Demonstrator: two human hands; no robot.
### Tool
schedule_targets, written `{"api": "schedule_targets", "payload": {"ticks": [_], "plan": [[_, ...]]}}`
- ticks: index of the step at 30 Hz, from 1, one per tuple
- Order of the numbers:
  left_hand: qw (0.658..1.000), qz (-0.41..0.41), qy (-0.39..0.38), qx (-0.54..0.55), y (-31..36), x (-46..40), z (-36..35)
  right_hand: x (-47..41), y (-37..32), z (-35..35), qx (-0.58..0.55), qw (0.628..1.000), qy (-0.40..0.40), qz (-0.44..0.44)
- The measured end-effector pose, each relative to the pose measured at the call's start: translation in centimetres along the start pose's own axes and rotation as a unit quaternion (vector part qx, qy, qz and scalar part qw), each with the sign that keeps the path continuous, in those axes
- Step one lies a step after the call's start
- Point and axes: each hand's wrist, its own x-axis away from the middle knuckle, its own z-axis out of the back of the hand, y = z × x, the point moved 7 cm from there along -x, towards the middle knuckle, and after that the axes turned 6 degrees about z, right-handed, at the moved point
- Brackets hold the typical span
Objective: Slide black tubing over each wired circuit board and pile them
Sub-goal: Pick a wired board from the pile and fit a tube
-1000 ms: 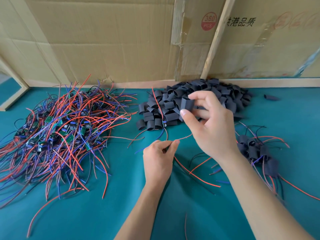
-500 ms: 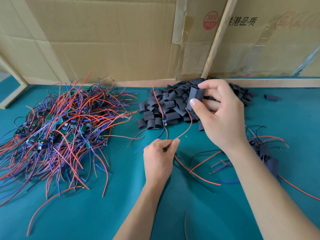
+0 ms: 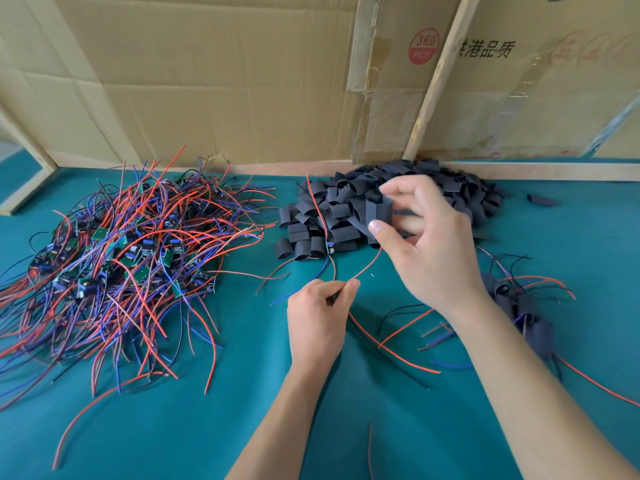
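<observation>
My right hand (image 3: 429,244) pinches one black tube piece (image 3: 377,213) between thumb and fingers, held over the heap of black tubing (image 3: 346,216). My left hand (image 3: 320,310) pinches the red and blue wires (image 3: 363,268) of one small circuit board (image 3: 330,249), which lies at the heap's front edge. A red wire arcs from the left fingers up toward the tube. A big tangle of wired boards (image 3: 124,258) lies on the left. Sleeved boards (image 3: 523,306) are piled at the right, partly hidden by my right forearm.
Everything lies on a teal mat (image 3: 173,427). Cardboard panels (image 3: 225,81) and a wooden batten (image 3: 436,77) wall off the back. One stray tube piece (image 3: 540,200) lies at the far right. Loose wire ends trail across the mat near my forearms.
My right hand with the tube shifted slightly up and left over the heap. The left hand stayed put, holding the wires.
</observation>
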Motion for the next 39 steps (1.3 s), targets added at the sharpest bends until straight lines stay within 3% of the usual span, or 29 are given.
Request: {"api": "schedule_targets", "payload": {"ticks": [5, 10, 15, 21, 31, 35, 39], "plan": [[1.000, 0.009, 0.003, 0.013, -0.3, 0.0, 0.0, 3.4, 3.5, -2.3, -0.041, 0.991, -0.021, -0.122], [0.998, 0.035, 0.019, 0.045, -0.4, 0.2, 0.5, 5.3, 6.7, -4.4, -0.165, 0.952, 0.019, -0.257], [0.989, 0.067, -0.002, 0.133, -0.7, 0.5, 0.3, 5.2, 8.8, -4.7, -0.256, 0.915, 0.063, -0.305], [0.988, 0.049, 0.010, 0.146, -0.9, 0.6, 0.6, 6.1, 9.5, -5.1, -0.302, 0.889, 0.118, -0.322], [0.994, 0.009, 0.011, 0.109, -0.6, 0.7, 0.5, 6.7, 8.6, -5.6, -0.282, 0.903, 0.114, -0.304], [0.989, 0.040, 0.001, 0.141, -0.9, 0.7, 0.5, 7.0, 7.4, -6.1, -0.168, 0.950, 0.065, -0.255], [0.989, 0.050, -0.007, 0.137, -0.8, 0.8, 0.4, 7.0, 7.1, -5.8, -0.080, 0.967, 0.072, -0.231]]}}
